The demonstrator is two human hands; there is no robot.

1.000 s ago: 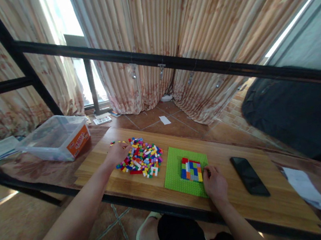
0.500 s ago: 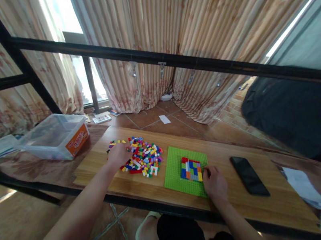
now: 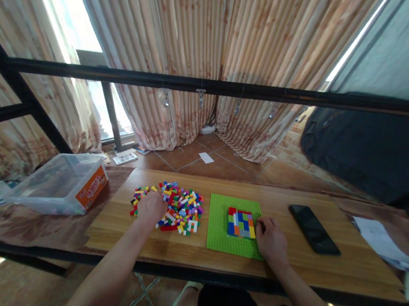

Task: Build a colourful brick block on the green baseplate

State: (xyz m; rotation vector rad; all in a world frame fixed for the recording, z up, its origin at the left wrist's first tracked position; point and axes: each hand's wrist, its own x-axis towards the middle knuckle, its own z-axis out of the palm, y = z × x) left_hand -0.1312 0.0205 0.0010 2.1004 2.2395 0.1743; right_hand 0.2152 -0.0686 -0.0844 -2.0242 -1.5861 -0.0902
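Note:
My left hand (image 3: 151, 208) reaches over the left part of a pile of loose toy building bricks (image 3: 182, 208) in many colours. Its fingers are curled down at the bricks, and whatever they pinch is hidden. A green studded baseplate (image 3: 217, 233) lies to the right of the pile. On it sits a flat, roughly square patch of joined bricks (image 3: 240, 224) in red, blue, white, yellow, orange and grey. My right hand (image 3: 271, 240) rests at the baseplate's right edge, beside the patch. Its fingers are bent inward, and I cannot see whether anything is in them.
A black phone (image 3: 313, 229) lies on the wooden board (image 3: 301, 272) right of my right hand. A clear plastic box (image 3: 58, 189) with an orange label stands at the left. Papers (image 3: 389, 242) lie at the right. A black metal bar (image 3: 178, 82) crosses beyond the board.
The whole view has shifted slightly. My left hand has moved a little to the right over the pile, showing more bricks at its left. My right hand stays by the baseplate.

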